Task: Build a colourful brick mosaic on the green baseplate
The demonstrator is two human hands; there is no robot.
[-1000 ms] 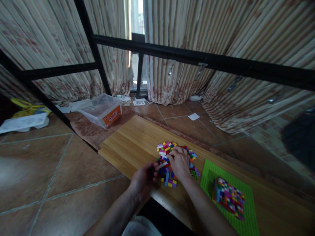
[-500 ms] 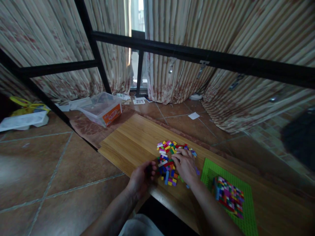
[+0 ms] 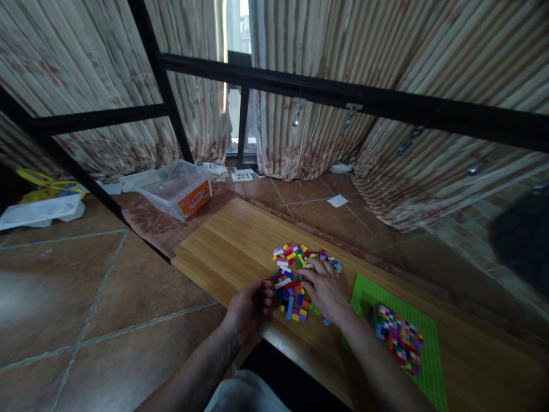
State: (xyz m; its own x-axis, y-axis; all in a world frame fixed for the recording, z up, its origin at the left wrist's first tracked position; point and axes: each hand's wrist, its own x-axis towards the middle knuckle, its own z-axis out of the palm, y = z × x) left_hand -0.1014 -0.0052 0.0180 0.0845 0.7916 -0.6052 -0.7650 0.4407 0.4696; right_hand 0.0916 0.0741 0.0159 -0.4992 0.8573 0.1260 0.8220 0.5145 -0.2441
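Observation:
A pile of small coloured bricks (image 3: 291, 263) lies on a wooden board (image 3: 231, 240). My right hand (image 3: 326, 288) rests on the pile's right side, fingers spread flat over the bricks. My left hand (image 3: 247, 309) sits at the board's near edge just left of the pile, fingers curled round a small dark thing I cannot name. To the right, a green baseplate (image 3: 424, 337) carries a block of stacked multicoloured bricks (image 3: 398, 337).
A clear plastic box with an orange label (image 3: 178, 189) stands on the tiled floor beyond the board's left end. A black metal frame (image 3: 300, 86) and striped curtains (image 3: 386, 46) rise behind. White bags (image 3: 40, 209) lie at far left.
My right hand slid from the pile's middle toward its right side and nearer the baseplate. My left hand stayed curled at the board's edge.

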